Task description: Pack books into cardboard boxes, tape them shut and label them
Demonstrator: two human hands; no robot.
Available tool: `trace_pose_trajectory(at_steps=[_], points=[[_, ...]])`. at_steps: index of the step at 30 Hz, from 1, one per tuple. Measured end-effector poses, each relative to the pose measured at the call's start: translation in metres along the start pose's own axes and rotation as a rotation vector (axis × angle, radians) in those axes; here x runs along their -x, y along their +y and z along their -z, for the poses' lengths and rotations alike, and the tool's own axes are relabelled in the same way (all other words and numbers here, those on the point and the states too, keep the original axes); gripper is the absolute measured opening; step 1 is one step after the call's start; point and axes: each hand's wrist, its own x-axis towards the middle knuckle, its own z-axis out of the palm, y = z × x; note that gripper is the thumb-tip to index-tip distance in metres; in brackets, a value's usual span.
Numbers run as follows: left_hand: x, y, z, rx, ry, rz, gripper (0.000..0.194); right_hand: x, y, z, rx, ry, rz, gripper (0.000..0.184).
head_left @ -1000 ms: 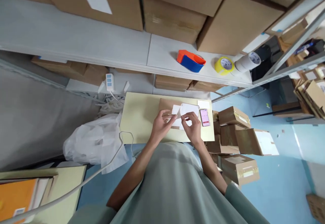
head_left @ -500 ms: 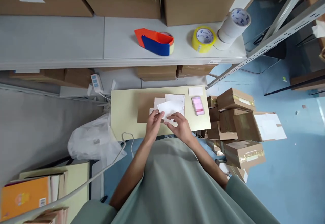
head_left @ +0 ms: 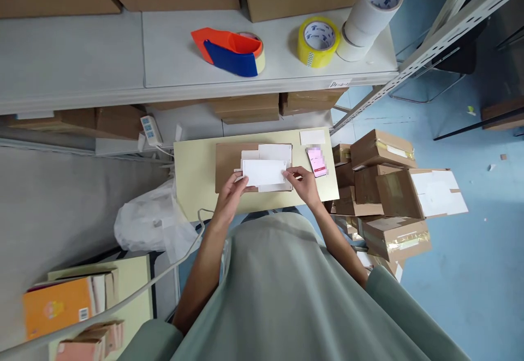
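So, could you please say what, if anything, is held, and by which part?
A white paper: the left hand holds its left end, the right hand its right.

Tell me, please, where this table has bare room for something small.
Bare: left end of the table, between its edge and the cardboard. Crowded: the middle, with white papers, left hand and right hand; the right end, with phone.

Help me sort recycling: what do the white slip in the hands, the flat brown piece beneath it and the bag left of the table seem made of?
White slip: probably matte paper or label stock; it looks thin and opaque. Brown piece: likely cardboard, with a dull brown face. Bag: seems thin plastic film, slightly shiny; it is wrinkled and partly see-through.
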Motion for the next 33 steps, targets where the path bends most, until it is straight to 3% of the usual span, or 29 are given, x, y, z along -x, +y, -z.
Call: trace_pose_trajectory(at_steps=[8, 17, 21, 26, 33], points=[[-0.004, -0.010, 0.009, -0.037, 0.038, 0.034, 0.060, 0.008, 0.002, -0.012, -0.020, -0.013, -0.050, 0.054], [-0.009, -0.053, 0.036, -0.181, 0.108, 0.079, 0.067, 0.018, 0.019, -0.027, 0.149, -0.015, -0.057, 0.050], [-0.018, -0.060, 0.039, -0.338, 0.193, 0.043, 0.054, 0.010, 0.022, -0.037, 0.250, -0.013, -0.050, 0.046], [-0.042, -0.049, 0.035, -0.648, 0.287, -0.022, 0.030, -0.013, 0.019, -0.052, 0.439, -0.002, -0.043, 0.034], [-0.061, -0.047, 0.024, -0.855, 0.288, 0.040, 0.026, -0.028, 0.017, -0.069, 0.698, 0.035, -0.127, 0.029]])
